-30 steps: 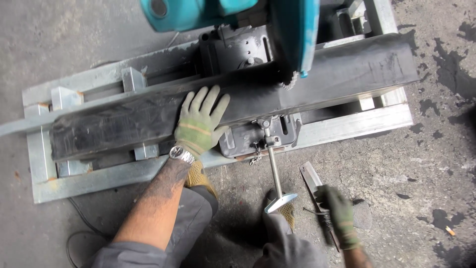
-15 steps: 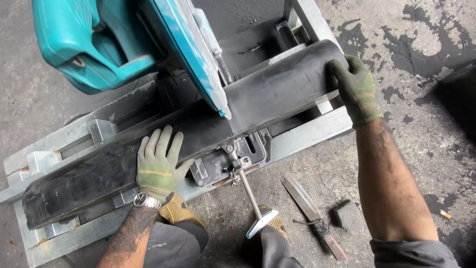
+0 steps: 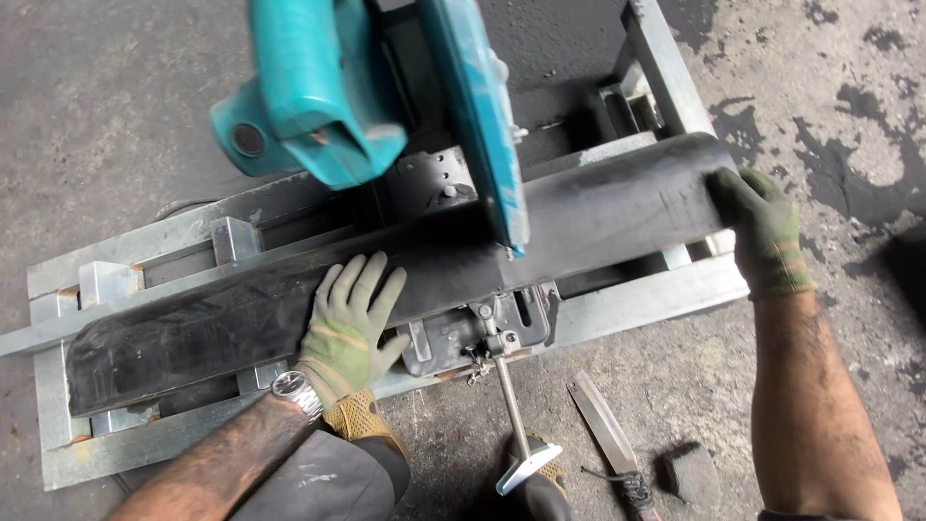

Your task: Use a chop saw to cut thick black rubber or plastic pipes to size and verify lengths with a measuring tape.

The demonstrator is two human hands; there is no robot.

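A long black bar lies across the base of a teal chop saw, under its blade guard. My left hand, in a green glove with a wristwatch, presses flat on the bar left of the blade. My right hand, also gloved, grips the bar's right end. The saw's vise screw handle sticks out toward me between my arms.
The saw sits on a grey metal frame on a stained concrete floor. A flat metal file-like tool and a dark stone-like lump lie on the floor by my right arm. My knees are at the bottom edge.
My right hand came up from the floor and took hold of the bar's right end. The view shifted and closed in; my left hand stays flat on the bar.
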